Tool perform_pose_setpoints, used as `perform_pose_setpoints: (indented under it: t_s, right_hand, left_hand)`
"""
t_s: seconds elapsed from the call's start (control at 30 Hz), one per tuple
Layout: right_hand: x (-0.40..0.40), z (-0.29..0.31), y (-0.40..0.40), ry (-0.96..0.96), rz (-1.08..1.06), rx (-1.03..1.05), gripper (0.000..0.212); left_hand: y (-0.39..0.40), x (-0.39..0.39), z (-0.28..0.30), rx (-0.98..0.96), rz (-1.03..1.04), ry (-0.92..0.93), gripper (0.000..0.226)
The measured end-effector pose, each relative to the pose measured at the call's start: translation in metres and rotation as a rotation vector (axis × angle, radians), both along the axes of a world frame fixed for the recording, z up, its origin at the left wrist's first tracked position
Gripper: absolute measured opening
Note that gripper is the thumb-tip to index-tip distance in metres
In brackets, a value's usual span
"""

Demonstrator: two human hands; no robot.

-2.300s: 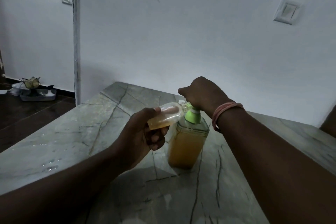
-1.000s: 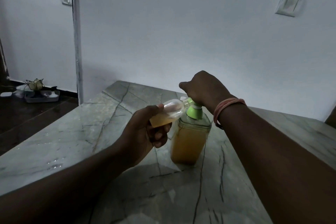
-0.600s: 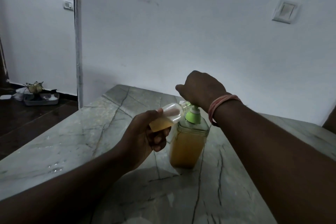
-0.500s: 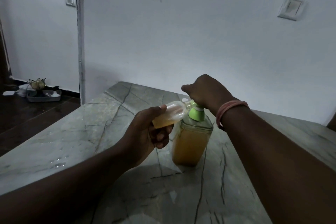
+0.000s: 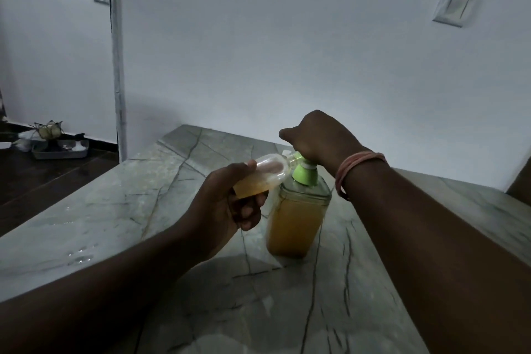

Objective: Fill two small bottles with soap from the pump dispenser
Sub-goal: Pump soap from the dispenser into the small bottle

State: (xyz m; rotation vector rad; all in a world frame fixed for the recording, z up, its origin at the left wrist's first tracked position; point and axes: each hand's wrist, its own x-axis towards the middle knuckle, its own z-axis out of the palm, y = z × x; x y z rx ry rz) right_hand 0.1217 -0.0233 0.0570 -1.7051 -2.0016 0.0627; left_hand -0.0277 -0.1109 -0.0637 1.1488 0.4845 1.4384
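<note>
The left hand (image 5: 227, 210) is wrapping its grip around the lower body of the small bottle (image 5: 260, 178), tipping it nearly sideways so the mouth is meeting the green spout just beyond the fingertips. Amber soap is pooling along the underside inside the grip, and the clear upper part nearest the nozzle is looking empty, so this one is reading as partly filled. The right hand (image 5: 316, 138) is sitting closed over the pump head, directly above the pump dispenser (image 5: 298, 215), which is standing upright on the counter (image 5: 143, 195) just right of the left grip. The small bottle is looking like thin, light plastic, likely squashy, so a gentle hold around the body near the base seems wise; any soap on the outside would be making it slippery. The dispenser is looking heavy and steady with its load of soap, and it is taking the downward press well. A second small bottle is not showing anywhere near either grip. A few water droplets are glinting on the counter off to the left.
</note>
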Motion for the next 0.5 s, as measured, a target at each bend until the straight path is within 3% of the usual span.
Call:
perform_pose_setpoints:
  t_s: [0.27,0.37,0.5]
  right_hand:
    - [-0.007,0.012,-0.006,-0.182,-0.012,0.069,0.023]
    - [-0.005,0.006,-0.003,-0.08,-0.017,0.107,0.028]
    - [-0.001,-0.001,-0.002,0.023,-0.015,0.001,0.029]
  left_hand:
    - [-0.003,-0.001,0.0,-0.011,0.002,-0.003,0.033]
    - [-0.002,-0.001,0.0,-0.005,0.001,-0.011,0.033]
    - [-0.001,0.0,0.0,0.018,0.003,0.018,0.033]
